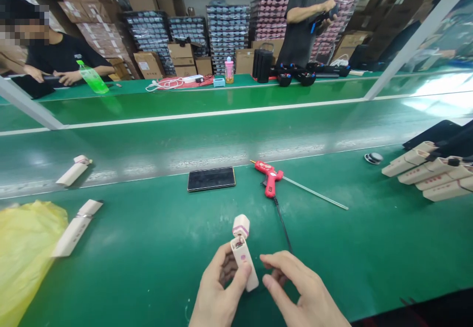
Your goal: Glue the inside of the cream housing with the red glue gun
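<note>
Near the front of the green bench, my left hand [223, 285] is closed around a slim white handheld device body [248, 268] with a small round pink mark. Its white cap-like head [241, 226], with a pink band, is off the top and seems joined to the body by thin wires. Just to the right hovers my right hand [295, 282], thumb and fingers apart, with nothing between them. Beyond my hands lies a red glue gun [270, 176] with a clear glue stick [318, 194] in its back. A black phone [211, 179] rests left of it.
A yellow plastic bag [29, 248] and two similar white devices [76, 228] are at the left. Several more devices [414, 164] are grouped at the right, near a small round part [373, 158]. A conveyor belt [148, 147] runs across. Two people are at the far bench.
</note>
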`<act>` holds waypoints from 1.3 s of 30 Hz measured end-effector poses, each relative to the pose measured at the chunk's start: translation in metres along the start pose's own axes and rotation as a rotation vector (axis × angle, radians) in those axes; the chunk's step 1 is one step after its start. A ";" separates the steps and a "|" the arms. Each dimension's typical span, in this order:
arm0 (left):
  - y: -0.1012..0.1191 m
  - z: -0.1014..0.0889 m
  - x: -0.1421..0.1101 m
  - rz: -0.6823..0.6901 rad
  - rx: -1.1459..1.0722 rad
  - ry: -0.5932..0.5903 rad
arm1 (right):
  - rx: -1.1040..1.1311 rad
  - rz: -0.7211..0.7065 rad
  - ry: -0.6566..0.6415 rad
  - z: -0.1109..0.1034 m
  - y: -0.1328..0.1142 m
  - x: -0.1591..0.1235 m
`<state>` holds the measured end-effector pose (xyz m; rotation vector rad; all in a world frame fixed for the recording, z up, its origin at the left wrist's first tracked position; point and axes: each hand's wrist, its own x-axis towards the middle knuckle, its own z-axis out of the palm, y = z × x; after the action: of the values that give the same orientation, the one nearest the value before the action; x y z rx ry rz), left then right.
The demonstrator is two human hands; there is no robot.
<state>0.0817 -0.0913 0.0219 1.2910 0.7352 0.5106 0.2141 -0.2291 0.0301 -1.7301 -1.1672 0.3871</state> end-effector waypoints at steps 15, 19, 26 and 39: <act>0.012 0.000 -0.008 -0.143 -0.258 -0.098 | 0.533 0.365 -0.018 0.013 -0.010 -0.006; 0.016 -0.002 -0.007 -0.126 -0.186 -0.101 | 0.266 0.126 0.017 0.009 -0.009 -0.006; 0.029 0.008 -0.012 -0.118 -0.235 -0.099 | -0.245 -0.363 0.081 0.003 -0.006 -0.005; 0.030 0.010 -0.014 -0.091 -0.237 -0.082 | -0.181 -0.418 0.033 0.007 -0.009 -0.001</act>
<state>0.0813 -0.1013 0.0554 1.0466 0.6413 0.4546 0.2041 -0.2255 0.0343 -1.5806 -1.5355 -0.0017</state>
